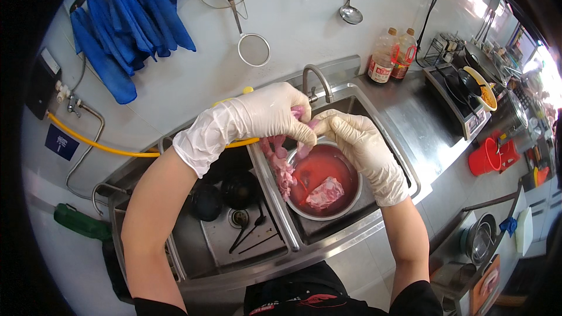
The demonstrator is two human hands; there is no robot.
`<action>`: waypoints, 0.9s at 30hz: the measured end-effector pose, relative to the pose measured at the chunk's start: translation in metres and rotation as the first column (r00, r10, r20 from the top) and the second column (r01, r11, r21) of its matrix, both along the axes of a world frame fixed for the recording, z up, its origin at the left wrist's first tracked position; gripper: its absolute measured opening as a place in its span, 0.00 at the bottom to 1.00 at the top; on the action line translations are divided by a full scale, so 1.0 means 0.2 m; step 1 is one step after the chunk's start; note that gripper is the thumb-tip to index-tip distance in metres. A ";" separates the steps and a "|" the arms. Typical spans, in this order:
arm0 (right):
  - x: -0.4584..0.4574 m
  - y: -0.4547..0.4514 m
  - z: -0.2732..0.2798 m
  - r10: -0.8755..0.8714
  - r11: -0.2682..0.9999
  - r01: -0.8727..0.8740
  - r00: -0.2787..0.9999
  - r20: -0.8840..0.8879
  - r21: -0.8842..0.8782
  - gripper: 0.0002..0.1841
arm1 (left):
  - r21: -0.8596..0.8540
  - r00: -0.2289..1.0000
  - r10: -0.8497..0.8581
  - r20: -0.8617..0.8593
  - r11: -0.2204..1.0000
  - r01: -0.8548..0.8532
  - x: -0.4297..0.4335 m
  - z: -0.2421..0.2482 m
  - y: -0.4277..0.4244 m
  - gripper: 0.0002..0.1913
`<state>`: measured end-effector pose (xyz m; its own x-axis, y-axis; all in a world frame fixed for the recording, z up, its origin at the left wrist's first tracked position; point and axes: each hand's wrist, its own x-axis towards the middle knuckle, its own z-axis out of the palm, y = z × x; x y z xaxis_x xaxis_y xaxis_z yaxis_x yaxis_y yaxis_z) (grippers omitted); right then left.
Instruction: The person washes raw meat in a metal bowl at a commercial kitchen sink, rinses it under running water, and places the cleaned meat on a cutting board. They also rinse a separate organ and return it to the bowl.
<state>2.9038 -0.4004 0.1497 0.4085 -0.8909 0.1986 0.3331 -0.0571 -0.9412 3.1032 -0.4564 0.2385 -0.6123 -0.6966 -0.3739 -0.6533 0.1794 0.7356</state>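
Observation:
My left hand (276,112), in a white rubber glove, grips a strip of raw pink meat (303,149) above a round metal bowl (359,188). The gloved right hand (360,149) pinches the same meat at its right side; the fingertips partly hide it. Reddish water fills the bowl, and a pale pink chunk of meat (325,193) sticks out of it. More raw meat pieces (283,171) lie along the bowl's left side, by the sink divider. The bowl stands in the right basin (307,232) of a steel sink.
Dark bowls (240,188) and black utensils (246,232) lie in the left basin. A curved faucet (318,74) rises behind my hands, and a yellow hose (105,149) runs in from the left. Oil bottles (382,59) and an induction cooker (456,101) stand to the right.

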 end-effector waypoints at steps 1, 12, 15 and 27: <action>0.00 0.00 -0.01 -0.002 1.000 0.002 1.000 0.009 -0.010 0.16 | -0.043 0.999 -0.042 0.010 0.998 0.043 0.01 0.00 0.01 0.13; 0.01 0.04 -0.05 -0.013 0.992 0.004 0.997 0.076 0.124 0.17 | -0.079 0.997 -0.065 0.035 0.995 0.067 0.02 -0.13 0.04 0.11; -0.02 0.03 -0.07 -0.064 0.992 0.043 0.982 -0.175 -0.119 0.18 | -0.202 0.975 -0.169 0.144 0.959 0.196 -0.03 -0.18 0.01 0.11; -0.20 -0.03 -0.24 -0.212 0.977 0.202 0.926 -0.313 -0.064 0.19 | -0.195 0.878 0.053 -0.476 0.967 -0.164 -0.34 -0.45 -0.13 0.11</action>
<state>2.8633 -0.4058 0.1022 0.2618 -0.9579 0.1177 -0.0033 -0.1229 -0.9924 3.0349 -0.4825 0.1483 -0.5913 -0.7994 0.1066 -0.2722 0.3222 0.9067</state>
